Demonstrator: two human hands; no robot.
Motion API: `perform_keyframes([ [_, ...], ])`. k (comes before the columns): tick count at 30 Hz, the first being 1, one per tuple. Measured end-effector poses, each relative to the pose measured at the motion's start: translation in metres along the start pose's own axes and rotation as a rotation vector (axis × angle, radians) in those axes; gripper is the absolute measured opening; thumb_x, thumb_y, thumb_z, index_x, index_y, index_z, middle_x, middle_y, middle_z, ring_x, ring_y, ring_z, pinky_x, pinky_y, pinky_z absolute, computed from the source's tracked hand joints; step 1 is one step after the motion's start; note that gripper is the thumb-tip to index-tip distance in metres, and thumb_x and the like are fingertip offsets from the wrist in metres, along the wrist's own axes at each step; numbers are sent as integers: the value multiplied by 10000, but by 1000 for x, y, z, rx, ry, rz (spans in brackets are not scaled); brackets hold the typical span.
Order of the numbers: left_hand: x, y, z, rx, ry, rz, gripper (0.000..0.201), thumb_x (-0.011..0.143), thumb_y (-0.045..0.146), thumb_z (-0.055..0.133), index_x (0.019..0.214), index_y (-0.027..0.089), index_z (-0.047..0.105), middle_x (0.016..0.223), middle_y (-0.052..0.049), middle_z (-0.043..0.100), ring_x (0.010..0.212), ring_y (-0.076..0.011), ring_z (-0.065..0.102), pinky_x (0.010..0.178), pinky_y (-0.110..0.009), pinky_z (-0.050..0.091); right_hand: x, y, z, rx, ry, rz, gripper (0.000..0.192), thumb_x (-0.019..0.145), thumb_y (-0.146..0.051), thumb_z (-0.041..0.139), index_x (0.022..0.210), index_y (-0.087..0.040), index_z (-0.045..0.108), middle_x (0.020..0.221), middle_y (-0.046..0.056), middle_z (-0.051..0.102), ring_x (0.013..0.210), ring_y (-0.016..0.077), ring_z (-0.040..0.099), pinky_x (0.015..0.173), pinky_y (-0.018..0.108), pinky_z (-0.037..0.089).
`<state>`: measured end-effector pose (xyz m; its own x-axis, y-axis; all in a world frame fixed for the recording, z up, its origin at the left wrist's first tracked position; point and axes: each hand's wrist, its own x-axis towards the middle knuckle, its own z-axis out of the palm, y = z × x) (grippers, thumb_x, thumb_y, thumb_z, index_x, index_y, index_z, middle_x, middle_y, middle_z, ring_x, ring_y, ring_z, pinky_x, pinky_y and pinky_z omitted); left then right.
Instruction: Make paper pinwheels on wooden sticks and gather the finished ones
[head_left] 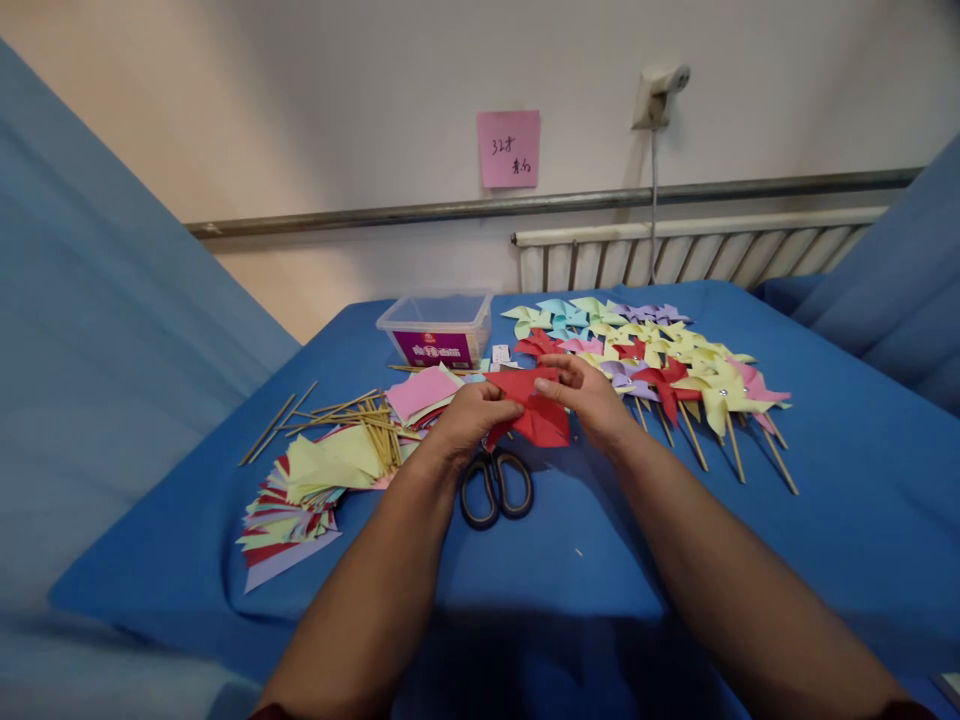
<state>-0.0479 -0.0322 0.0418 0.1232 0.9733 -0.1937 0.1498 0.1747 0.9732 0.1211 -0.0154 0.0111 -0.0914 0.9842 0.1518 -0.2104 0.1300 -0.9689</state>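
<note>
The red paper square, partly folded, is held just above the blue-covered table, between the stack of coloured paper squares and the finished paper pinwheels. It looks nearly weightless, thin and floppy, likely to crease or tear under a hard pinch, so it is best taken at folded edges and corners. The left hand pinches its left edge, fingers curled closed on it; the right hand grips the upper right flap between thumb and fingertips. Both forearms reach forward, wrists angled inward. Black-handled scissors lie just below the hands, with wooden sticks to the left.
</note>
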Motion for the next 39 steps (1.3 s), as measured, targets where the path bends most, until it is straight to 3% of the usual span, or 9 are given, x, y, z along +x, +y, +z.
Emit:
perform_keyframes([
  [2, -1, 1, -1, 82, -8, 16, 110, 566, 224, 675, 582, 140, 607, 490, 11, 534, 409, -83, 416, 425, -221, 265, -3, -3, 1, -26, -88, 50, 486, 611, -350, 809, 1044, -201, 644, 759, 6, 668, 712, 184, 633, 711, 377, 534],
  [5, 0, 1, -3, 145, -32, 41, 94, 564, 225, 655, 578, 144, 609, 500, 18, 526, 425, -81, 402, 434, -218, 251, -6, -3, 4, -27, -148, 74, 472, 592, -287, 810, 1026, -197, 648, 757, 10, 690, 658, 174, 640, 633, 342, 536],
  [12, 1, -2, -7, 259, -82, 73, 102, 580, 242, 653, 581, 144, 626, 495, 34, 500, 436, -79, 365, 434, -219, 211, -5, 4, 3, -142, -102, 3, 399, 573, -207, 805, 957, -203, 695, 801, 17, 721, 697, 173, 662, 618, 296, 538],
  [18, 2, -2, -7, 276, -50, 93, 106, 580, 218, 659, 538, 149, 591, 486, 47, 473, 457, -79, 369, 450, -219, 220, -3, 13, 3, -109, -115, 49, 381, 575, -239, 806, 933, -194, 684, 808, 1, 723, 710, 165, 655, 687, 312, 537],
  [20, 4, -2, -4, 213, 20, 129, 129, 578, 205, 679, 529, 148, 574, 492, 49, 475, 471, -74, 386, 463, -212, 249, -2, 17, 6, -21, -56, 52, 369, 570, -257, 813, 903, -183, 672, 805, 1, 720, 698, 158, 652, 686, 303, 532],
  [23, 6, -5, 3, -51, 123, 146, 177, 573, 229, 744, 697, 141, 652, 630, 13, 610, 571, -104, 525, 559, -220, 386, 0, 23, 14, 193, 134, 61, 378, 562, -292, 827, 878, -173, 656, 799, 12, 716, 671, 157, 653, 652, 292, 531],
  [28, 7, -11, 17, -425, 81, 40, 305, 582, 311, 815, 776, 139, 656, 717, -14, 657, 628, -119, 587, 641, -253, 466, -1, 27, 26, 422, 343, 75, 401, 535, -292, 841, 868, -172, 652, 762, 14, 712, 624, 158, 647, 622, 298, 539],
  [32, 8, -18, 23, -512, 53, -5, 297, 551, 256, 831, 753, 127, 656, 702, -21, 668, 615, -115, 599, 639, -240, 467, -3, 28, 31, 419, 382, 68, 383, 535, -286, 833, 847, -174, 641, 752, 1, 708, 618, 148, 645, 634, 294, 541],
  [39, 10, -22, 24, -514, 160, 12, 259, 526, 203, 823, 657, 134, 609, 616, -8, 653, 557, -111, 590, 604, -234, 466, -4, 33, 33, 394, 346, 66, 376, 556, -293, 825, 857, -174, 633, 765, -5, 701, 643, 146, 644, 670, 302, 536],
])
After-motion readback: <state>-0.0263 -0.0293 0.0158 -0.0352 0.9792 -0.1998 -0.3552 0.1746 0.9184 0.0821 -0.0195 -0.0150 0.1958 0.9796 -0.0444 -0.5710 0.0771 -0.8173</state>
